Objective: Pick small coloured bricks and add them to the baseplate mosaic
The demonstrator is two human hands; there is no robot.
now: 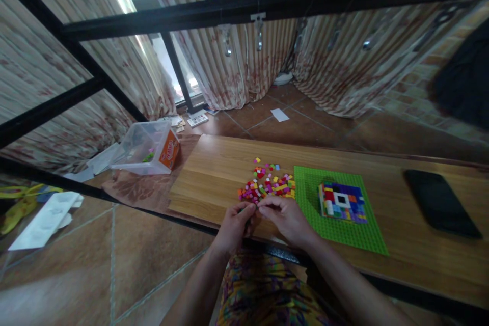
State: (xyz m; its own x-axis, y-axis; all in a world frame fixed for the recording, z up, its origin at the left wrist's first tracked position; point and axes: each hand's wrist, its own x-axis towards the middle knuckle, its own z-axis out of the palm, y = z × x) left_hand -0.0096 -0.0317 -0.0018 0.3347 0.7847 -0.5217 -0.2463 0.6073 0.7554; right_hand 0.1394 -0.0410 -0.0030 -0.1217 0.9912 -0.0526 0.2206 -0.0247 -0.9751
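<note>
Both hands meet at the near edge of the wooden board, just in front of a pile of small toy bricks (263, 188) in mixed colours. The fingers of my left hand (239, 224) are pinched together; whatever they hold is too small to make out. My right hand (284, 219) is also in a pinch, its fingertips close against the left ones, and its contents are hidden. Right of the hands lies a green studded baseplate (362, 239). On it stands a low square block structure (353, 204) of multicoloured bricks, with a white ring around a dark middle on top.
A dark phone (441, 204) lies on the wooden board (217, 163) at right. Left of the board sits a clear plastic box (133, 147) with an orange label and a few bricks inside. A black metal rail (244, 10) with hanging clips crosses in front of the curtains.
</note>
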